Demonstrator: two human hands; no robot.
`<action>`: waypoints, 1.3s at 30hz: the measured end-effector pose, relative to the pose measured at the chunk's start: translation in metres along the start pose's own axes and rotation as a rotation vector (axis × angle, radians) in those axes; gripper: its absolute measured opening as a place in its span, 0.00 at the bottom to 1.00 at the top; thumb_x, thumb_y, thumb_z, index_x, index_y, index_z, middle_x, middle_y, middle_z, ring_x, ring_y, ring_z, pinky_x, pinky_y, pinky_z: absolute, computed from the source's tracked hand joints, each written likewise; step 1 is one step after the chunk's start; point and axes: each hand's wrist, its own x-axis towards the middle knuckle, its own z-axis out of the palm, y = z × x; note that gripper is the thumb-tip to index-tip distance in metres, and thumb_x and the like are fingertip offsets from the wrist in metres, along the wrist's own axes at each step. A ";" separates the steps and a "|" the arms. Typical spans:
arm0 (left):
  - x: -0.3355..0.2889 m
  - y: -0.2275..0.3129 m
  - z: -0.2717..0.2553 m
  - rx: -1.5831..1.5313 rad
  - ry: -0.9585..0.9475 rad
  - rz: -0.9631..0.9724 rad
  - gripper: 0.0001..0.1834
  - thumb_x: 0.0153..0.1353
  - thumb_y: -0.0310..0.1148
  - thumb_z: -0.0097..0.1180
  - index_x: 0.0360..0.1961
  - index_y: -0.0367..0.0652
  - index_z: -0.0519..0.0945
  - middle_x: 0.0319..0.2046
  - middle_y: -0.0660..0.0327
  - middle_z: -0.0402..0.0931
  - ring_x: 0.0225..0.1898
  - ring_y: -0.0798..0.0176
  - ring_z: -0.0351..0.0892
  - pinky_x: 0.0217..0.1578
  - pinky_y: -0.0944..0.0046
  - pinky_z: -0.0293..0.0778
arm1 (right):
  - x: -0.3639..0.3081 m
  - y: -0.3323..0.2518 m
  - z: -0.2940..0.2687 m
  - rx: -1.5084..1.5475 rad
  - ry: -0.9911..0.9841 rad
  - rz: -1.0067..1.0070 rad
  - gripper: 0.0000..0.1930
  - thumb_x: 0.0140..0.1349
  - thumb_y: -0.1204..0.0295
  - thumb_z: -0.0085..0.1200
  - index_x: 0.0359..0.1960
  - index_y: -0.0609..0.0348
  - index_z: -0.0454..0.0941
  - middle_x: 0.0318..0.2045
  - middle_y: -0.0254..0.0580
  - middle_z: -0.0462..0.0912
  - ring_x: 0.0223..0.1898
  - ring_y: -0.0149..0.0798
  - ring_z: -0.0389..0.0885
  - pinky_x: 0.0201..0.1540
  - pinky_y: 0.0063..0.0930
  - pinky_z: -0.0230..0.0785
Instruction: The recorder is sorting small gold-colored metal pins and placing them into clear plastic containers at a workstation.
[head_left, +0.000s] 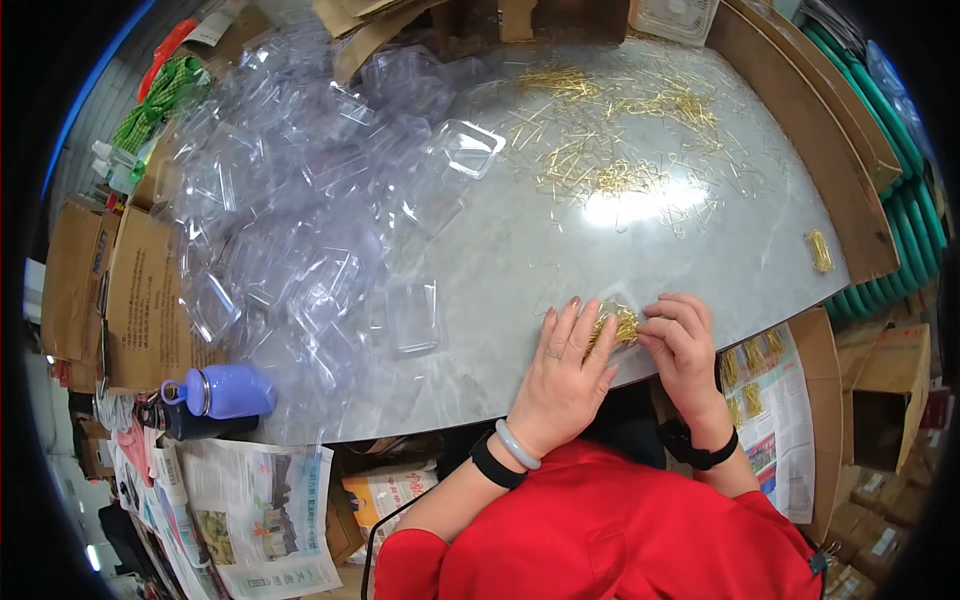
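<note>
At the near edge of the table, a bunch of thin gold wire hooks (627, 326) lies between my hands, with a bit of clear plastic showing just behind it. My left hand (565, 375) lies with its fingers stretched out flat along the left side of the bunch, touching it. My right hand (682, 340) has its fingers curled, thumb and fingertips closed on the bunch's right side. Two loose wire hooks (545, 285) rest on the table just beyond my left fingertips.
Clear plastic boxes (290, 200) heap over the table's left side; loose gold hooks (610, 175) spread at the back. One bundle (820, 250) lies far right. Bundles (752, 375) sit on newspaper in a carton at right. A purple bottle (235, 391) lies left; cardboard (850, 150) borders the table.
</note>
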 end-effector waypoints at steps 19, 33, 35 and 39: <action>-0.007 -0.016 -0.006 -0.471 0.058 -0.022 0.51 0.58 0.27 0.57 0.75 0.27 0.39 0.75 0.34 0.42 0.74 0.29 0.50 0.74 0.37 0.48 | -0.002 -0.038 0.003 -0.399 -0.408 -0.049 0.36 0.60 0.55 0.61 0.68 0.55 0.69 0.72 0.41 0.66 0.76 0.49 0.57 0.75 0.70 0.34; -0.008 -0.007 0.002 -0.297 0.024 -0.066 0.45 0.61 0.24 0.55 0.75 0.28 0.47 0.73 0.35 0.53 0.72 0.32 0.55 0.72 0.45 0.55 | -0.028 0.128 -0.100 -0.923 -0.015 0.621 0.26 0.72 0.61 0.49 0.68 0.61 0.67 0.64 0.55 0.73 0.67 0.54 0.68 0.70 0.57 0.55; -0.009 -0.008 0.004 -0.258 0.030 -0.048 0.44 0.61 0.26 0.55 0.75 0.28 0.49 0.72 0.35 0.55 0.71 0.32 0.56 0.72 0.44 0.56 | -0.022 0.148 -0.107 -0.954 0.003 0.654 0.26 0.73 0.61 0.47 0.69 0.59 0.65 0.66 0.54 0.72 0.66 0.54 0.69 0.68 0.56 0.58; -0.010 -0.012 0.005 -0.178 0.055 -0.019 0.42 0.60 0.27 0.57 0.73 0.27 0.54 0.70 0.37 0.59 0.69 0.31 0.60 0.71 0.42 0.56 | -0.003 0.164 -0.115 -0.955 0.005 0.697 0.27 0.73 0.60 0.47 0.70 0.57 0.65 0.69 0.53 0.68 0.67 0.53 0.68 0.67 0.55 0.59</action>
